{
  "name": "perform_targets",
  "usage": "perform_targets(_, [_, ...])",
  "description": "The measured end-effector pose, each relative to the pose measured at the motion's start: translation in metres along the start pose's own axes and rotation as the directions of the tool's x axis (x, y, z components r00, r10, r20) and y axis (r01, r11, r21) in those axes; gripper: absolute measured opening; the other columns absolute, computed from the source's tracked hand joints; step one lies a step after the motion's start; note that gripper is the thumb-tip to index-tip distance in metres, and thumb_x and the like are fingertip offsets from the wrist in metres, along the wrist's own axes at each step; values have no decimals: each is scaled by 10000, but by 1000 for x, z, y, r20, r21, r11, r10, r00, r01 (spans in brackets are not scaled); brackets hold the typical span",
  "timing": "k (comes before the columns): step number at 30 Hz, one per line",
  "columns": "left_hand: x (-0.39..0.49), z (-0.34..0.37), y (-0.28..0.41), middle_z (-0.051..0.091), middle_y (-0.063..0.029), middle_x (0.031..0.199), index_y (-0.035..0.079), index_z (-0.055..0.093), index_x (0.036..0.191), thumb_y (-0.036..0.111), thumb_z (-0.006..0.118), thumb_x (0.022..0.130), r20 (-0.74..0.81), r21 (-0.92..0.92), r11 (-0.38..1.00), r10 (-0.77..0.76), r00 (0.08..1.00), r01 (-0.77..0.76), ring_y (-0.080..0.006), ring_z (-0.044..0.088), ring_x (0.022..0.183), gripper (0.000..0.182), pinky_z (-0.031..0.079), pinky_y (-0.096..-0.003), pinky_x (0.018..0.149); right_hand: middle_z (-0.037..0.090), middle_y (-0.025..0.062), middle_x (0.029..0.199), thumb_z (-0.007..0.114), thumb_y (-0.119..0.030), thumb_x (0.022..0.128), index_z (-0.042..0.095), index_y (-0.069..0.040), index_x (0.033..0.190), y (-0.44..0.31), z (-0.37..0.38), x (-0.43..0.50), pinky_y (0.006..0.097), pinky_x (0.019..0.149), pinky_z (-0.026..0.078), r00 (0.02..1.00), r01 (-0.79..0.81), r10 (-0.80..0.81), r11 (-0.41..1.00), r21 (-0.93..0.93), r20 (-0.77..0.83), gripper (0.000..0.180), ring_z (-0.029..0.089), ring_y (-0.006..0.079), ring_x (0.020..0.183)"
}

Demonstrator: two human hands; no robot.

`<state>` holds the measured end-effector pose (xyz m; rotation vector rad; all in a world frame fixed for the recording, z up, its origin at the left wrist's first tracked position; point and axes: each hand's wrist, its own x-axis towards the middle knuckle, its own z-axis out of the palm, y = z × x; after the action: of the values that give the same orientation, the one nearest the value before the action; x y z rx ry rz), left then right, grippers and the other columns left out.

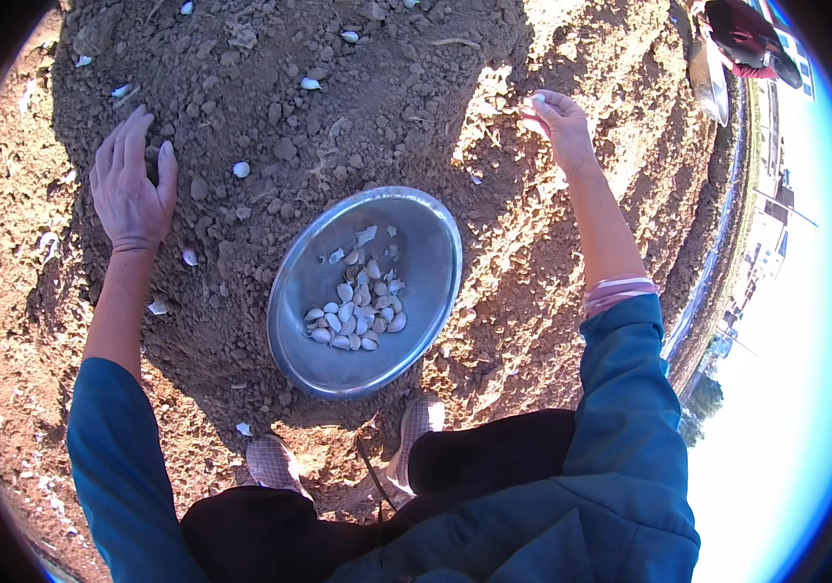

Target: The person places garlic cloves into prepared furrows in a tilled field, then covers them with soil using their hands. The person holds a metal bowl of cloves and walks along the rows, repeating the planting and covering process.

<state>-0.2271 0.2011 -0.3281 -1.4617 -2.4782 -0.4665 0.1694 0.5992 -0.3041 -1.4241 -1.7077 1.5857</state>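
An oval-looking metal basin (427, 337) stands on the soil in front of my feet, with a heap of garlic cloves (345, 312) and some papery skins inside. At the left, my left hand (131, 178) rests on or just above the dark soil, fingers slightly bent, with nothing seen in it. Out to the right, my right hand (563, 131) pinches a small white garlic clove (538, 98) between thumb and fingers. Single cloves lie spaced apart on the shaded soil, among them one clove (241, 170) right of my left hand and another (190, 256) below it.
Loose, cloddy soil (284, 149) spreads around the basin. My shoes (274, 460) are just below it. At the upper right a person (743, 36) in dark clothing is beside another metal basin (708, 84). A thin dark stick or cord (374, 474) lies between my shoes.
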Motion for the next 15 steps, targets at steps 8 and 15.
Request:
perform_targets(8, [5,-6,5,583,-41,1320,113,552,1267,236,592,890,21,-32,999,-2,1000,3,-243,537,1198,398,415,-397,991,671,85,884,714,-220,859,640,-14,968,11,-14,84,311,679,522,973,99,-191,849,-520,-127,245,627,151,781])
perform_targets(15, [6,-5,7,574,-55,1335,98,549,1275,225,590,886,28,-45,999,-1,1000,2,-263,531,1201,411,407,-402,1000,657,189,895,730,-242,830,646,34,948,2,-2,99,376,723,508,972,215,-172,361,-907,162,311,655,269,772])
